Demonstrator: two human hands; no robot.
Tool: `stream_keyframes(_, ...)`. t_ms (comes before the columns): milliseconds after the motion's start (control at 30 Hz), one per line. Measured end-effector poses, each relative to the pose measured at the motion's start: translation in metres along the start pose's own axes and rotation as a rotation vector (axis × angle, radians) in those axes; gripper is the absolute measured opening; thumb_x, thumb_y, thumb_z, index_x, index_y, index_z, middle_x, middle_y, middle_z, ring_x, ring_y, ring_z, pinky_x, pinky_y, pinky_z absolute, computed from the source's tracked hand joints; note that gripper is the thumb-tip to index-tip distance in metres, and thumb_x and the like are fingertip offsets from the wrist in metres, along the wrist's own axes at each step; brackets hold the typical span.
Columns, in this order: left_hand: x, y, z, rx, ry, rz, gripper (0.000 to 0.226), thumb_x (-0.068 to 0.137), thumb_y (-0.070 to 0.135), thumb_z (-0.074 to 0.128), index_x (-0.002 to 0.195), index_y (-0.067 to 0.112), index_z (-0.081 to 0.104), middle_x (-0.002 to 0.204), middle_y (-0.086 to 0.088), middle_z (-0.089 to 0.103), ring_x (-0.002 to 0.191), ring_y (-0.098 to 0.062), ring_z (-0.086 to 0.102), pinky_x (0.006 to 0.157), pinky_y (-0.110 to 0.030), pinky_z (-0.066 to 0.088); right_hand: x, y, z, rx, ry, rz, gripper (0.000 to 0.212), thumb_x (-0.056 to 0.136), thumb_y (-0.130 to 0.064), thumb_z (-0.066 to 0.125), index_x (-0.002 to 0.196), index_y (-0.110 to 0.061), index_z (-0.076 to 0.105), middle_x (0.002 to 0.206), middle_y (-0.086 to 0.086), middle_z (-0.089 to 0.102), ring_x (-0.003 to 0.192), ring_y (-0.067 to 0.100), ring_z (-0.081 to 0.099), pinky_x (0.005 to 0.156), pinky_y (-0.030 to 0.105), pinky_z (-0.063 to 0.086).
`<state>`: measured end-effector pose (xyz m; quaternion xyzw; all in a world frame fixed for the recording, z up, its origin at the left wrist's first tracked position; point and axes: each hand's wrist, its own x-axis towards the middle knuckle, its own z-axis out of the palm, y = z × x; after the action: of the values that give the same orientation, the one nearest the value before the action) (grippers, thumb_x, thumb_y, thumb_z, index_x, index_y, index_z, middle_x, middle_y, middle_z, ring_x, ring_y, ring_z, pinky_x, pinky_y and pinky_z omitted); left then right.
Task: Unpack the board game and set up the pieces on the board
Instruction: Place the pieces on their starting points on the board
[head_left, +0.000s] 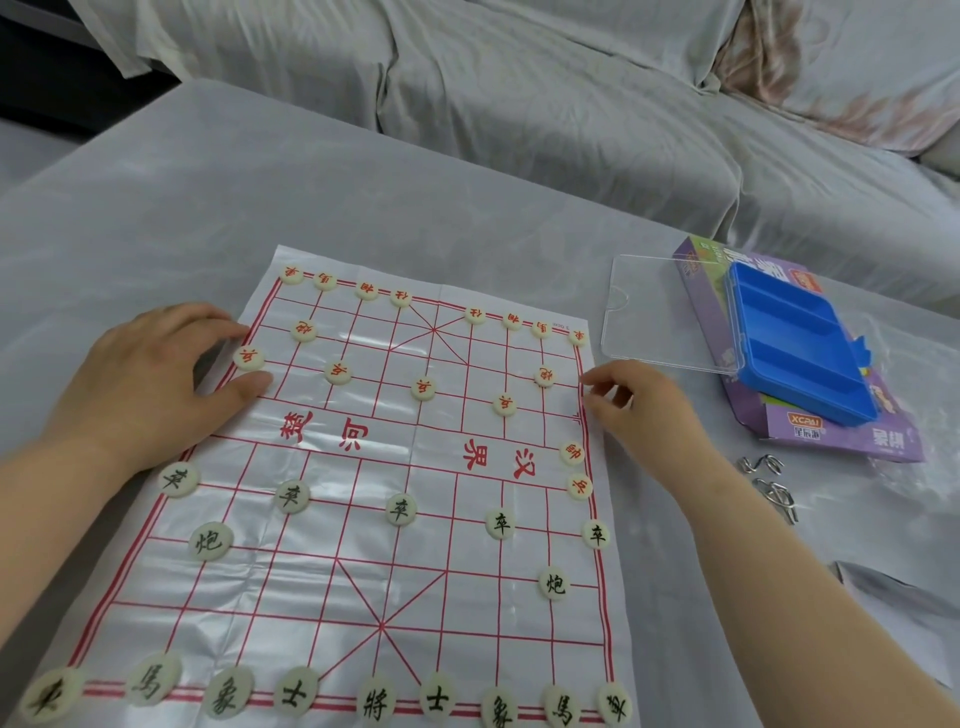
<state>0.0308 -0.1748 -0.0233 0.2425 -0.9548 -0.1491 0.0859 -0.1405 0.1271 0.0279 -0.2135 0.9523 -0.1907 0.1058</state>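
Note:
The paper board (363, 571) with its red grid lies flat on the grey cloth. Black-lettered pieces (400, 509) fill the near rows and red-lettered pieces (423, 388) the far rows. Two red pieces (571, 453) sit loose by the board's right border. My left hand (145, 384) rests at the board's left edge. Its forefinger and thumb flank a red soldier piece (248, 357), with small gaps showing. My right hand (639, 415) is at the right edge, fingers curled, tips on the sheet's border. Whether they pinch the sheet is hidden.
To the right lie a clear plastic lid (660, 312), a blue compartment tray (800, 343) and a purple game box (852, 441) beneath the tray. Metal wire puzzles (769, 483) lie close to my right forearm. A cloth-covered sofa (571, 104) rises behind the table.

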Motion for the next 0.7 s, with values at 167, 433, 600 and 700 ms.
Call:
stream_keyframes(167, 0.0, 0.001, -0.002, 0.01, -0.004, -0.004, 0.071, 0.067, 0.061, 0.042, 0.119, 0.013, 0.055, 0.119, -0.007, 0.055, 0.106, -0.031, 0.049, 0.087, -0.05, 0.042, 0.008, -0.01, 0.012, 0.01, 0.001, -0.024, 0.036, 0.089, -0.024, 0.055, 0.125, -0.021, 0.051, 0.115, -0.002, 0.055, 0.092, 0.007, 0.043, 0.082, 0.02, 0.038)
stream_keyframes(433, -0.002, 0.005, -0.004, 0.001, 0.018, 0.013, 0.069, 0.075, 0.064, 0.049, 0.118, 0.011, 0.056, 0.121, -0.009, 0.055, 0.108, -0.033, 0.049, 0.088, -0.049, 0.04, 0.021, -0.019, 0.016, -0.066, -0.001, -0.081, 0.031, 0.09, -0.025, 0.054, 0.12, -0.017, 0.056, 0.115, 0.001, 0.055, 0.088, 0.008, 0.043, 0.08, 0.017, 0.036)
stream_keyframes(600, -0.002, 0.003, -0.003, 0.007, 0.031, 0.014, 0.068, 0.069, 0.058, 0.045, 0.117, 0.011, 0.057, 0.119, -0.009, 0.056, 0.106, -0.033, 0.05, 0.086, -0.049, 0.04, 0.022, -0.019, 0.016, -0.08, -0.02, -0.093, 0.031, 0.09, -0.024, 0.054, 0.119, -0.016, 0.057, 0.112, 0.001, 0.054, 0.088, 0.008, 0.043, 0.079, 0.017, 0.036)
stream_keyframes(700, -0.001, 0.003, -0.002, 0.003, 0.027, 0.012, 0.068, 0.074, 0.063, 0.05, 0.117, 0.01, 0.057, 0.119, -0.01, 0.055, 0.107, -0.033, 0.049, 0.087, -0.049, 0.04, 0.023, -0.018, 0.015, -0.079, -0.025, -0.097, 0.03, 0.089, -0.024, 0.055, 0.118, -0.017, 0.057, 0.108, -0.001, 0.053, 0.087, 0.007, 0.043, 0.078, 0.017, 0.036)
